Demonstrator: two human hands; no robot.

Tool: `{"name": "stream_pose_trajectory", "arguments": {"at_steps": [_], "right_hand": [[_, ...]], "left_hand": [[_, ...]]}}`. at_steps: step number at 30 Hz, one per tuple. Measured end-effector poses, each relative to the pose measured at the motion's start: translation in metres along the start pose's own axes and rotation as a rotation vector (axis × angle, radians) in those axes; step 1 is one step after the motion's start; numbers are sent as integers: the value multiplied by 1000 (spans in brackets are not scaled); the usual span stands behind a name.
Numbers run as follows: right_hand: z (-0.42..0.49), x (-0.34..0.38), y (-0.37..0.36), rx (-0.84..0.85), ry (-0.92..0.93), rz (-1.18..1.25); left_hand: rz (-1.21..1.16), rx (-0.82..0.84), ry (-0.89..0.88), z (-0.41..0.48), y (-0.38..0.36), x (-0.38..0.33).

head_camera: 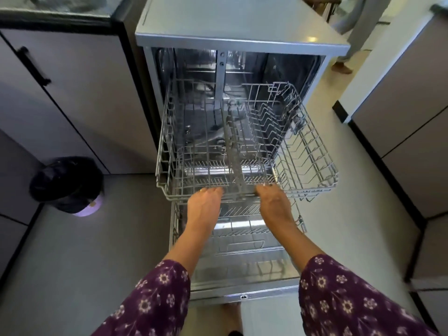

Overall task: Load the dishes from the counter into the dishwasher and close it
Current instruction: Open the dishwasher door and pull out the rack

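home kitchen | dishwasher (230, 25) open, racks (310, 190) out | cabinets (72, 93) | bin (65, 183)

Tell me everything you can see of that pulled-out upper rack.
The upper rack is a grey wire basket, empty, slid out from the dishwasher above the lower rack. Rows of tines run along its floor, and a wire shelf stands tilted on its right side. The left hand and right hand grip its front rim.

One dishwasher (242, 42), two wire racks (167, 146) (242, 230), two hands (204, 206) (275, 204), one bin (68, 185).
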State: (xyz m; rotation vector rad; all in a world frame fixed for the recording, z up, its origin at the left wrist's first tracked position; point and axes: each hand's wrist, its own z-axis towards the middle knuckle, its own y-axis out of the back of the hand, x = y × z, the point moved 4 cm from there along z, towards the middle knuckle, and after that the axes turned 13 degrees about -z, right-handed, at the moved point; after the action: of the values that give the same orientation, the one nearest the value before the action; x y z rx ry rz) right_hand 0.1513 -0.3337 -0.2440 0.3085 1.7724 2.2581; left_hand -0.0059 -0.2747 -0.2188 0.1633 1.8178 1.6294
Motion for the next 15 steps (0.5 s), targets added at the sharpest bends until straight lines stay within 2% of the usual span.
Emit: {"name": "stream_pose_trajectory", "arguments": {"at_steps": [7,15], "right_hand": [[-38,-1,12,29,-57,3],[-56,3,26,114,-69,24]], "left_hand": [[30,99,43,-37,-5,-11],[6,101,78,-56,-6,-15]]}}
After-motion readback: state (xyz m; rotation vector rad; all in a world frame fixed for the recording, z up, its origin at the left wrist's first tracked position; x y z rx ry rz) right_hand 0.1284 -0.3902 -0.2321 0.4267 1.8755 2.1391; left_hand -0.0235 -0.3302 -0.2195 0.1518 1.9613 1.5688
